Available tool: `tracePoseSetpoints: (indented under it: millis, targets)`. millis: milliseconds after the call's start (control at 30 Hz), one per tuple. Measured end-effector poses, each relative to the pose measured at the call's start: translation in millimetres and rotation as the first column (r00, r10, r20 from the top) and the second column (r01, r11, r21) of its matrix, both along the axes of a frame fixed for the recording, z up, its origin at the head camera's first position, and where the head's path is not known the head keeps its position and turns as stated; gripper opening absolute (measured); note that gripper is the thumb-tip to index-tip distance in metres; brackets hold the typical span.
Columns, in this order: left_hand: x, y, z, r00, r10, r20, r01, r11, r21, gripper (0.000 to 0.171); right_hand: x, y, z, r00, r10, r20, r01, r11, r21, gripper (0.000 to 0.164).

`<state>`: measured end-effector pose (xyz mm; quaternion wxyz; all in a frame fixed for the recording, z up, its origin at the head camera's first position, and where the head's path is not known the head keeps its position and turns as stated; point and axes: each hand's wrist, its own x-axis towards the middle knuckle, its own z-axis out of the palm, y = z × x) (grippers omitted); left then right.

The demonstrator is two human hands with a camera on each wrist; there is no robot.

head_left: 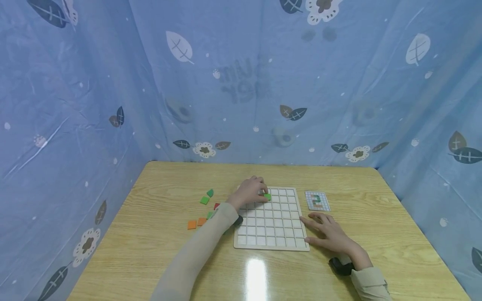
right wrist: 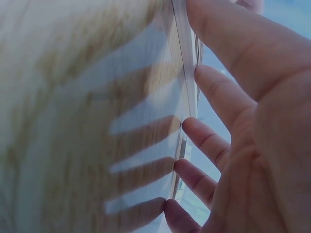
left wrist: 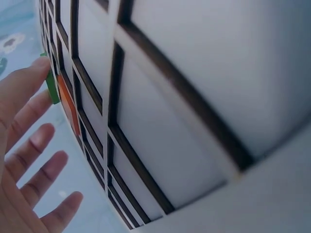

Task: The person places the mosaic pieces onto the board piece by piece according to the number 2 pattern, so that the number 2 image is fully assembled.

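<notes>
My left hand [head_left: 249,193] reaches over the far part of a white gridded board [head_left: 272,248]. Between thumb and index finger it pinches a green square tile [head_left: 267,197], seen edge-on as a green tile [left wrist: 52,88] in the left wrist view; the other fingers are spread. An orange tile [left wrist: 68,105] lies in the grid close by, hidden behind the hand in the head view. My right hand [head_left: 329,235] lies with spread fingers at the board's right edge, thumb and index fingertip touching the rim, holding nothing.
Left of the board lie loose tiles: orange tiles [head_left: 192,225], green tiles [head_left: 204,200] and a red one [head_left: 216,206], some partly covered by the left sleeve. A pattern card [head_left: 317,201] lies right of the board. Patterned blue curtain [head_left: 241,83] surrounds the wooden table [head_left: 150,251].
</notes>
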<state>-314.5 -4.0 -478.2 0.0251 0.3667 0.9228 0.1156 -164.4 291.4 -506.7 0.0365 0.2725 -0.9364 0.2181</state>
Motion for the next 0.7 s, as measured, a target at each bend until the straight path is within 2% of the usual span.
tracePoseSetpoints:
  millis: [333, 700]
  targets:
    - [-0.4, 2.7, -2.5, 1.0, 0.012, -0.015, -0.013, 0.999, -0.041, 0.03, -0.1, -0.9, 1.3, 1.0, -0.004, 0.005, 0.004, 1.0, 0.0, 0.062]
    - [0.8, 2.7, -2.5, 1.0, 0.024, -0.006, -0.024, 0.999, -0.029, 0.029, -0.3, -0.7, 0.2, 1.0, -0.003, -0.007, 0.003, 1.0, 0.001, 0.062]
